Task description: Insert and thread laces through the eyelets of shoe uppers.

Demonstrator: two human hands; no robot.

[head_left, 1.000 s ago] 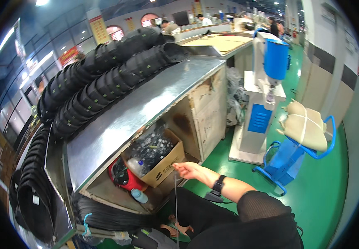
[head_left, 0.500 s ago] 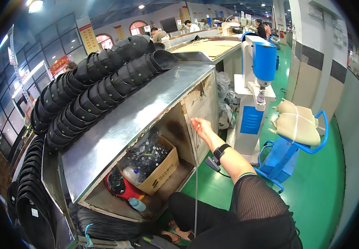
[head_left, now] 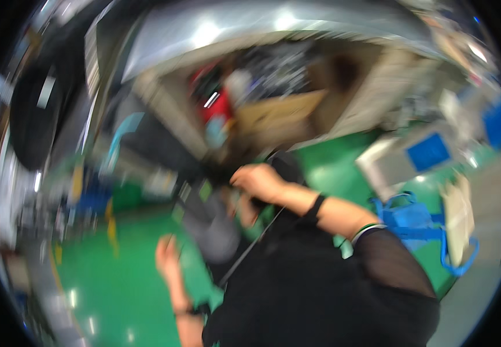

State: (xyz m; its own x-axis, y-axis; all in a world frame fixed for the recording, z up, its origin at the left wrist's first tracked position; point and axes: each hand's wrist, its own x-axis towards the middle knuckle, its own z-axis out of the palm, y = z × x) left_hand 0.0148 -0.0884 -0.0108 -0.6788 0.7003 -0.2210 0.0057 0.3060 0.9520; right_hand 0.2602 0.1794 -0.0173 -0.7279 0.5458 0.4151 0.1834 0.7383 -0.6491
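Note:
Motion blur smears the whole head view. My right hand (head_left: 259,182), with a dark band on its wrist, is in front of my body with its fingers curled in; what they hold, if anything, is hidden. A thin pale cord (head_left: 250,251) slants down below that forearm, and I cannot tell whether the hand touches it. My left hand (head_left: 169,254) hangs lower left over the green floor, too blurred to read its fingers. Between the hands is a grey rounded object (head_left: 213,228) with green marks, its kind unclear.
Ahead stands a metal-topped bench (head_left: 250,29) with an open compartment. Inside are a cardboard box (head_left: 282,113) of dark pieces, a red item (head_left: 218,107) and a light-blue bottle (head_left: 216,133). At right are a white-and-blue machine (head_left: 427,153) and a blue trolley (head_left: 412,222).
The view has swung downward and left. My right hand has come back from beside the bench toward my body. My left hand has come into view.

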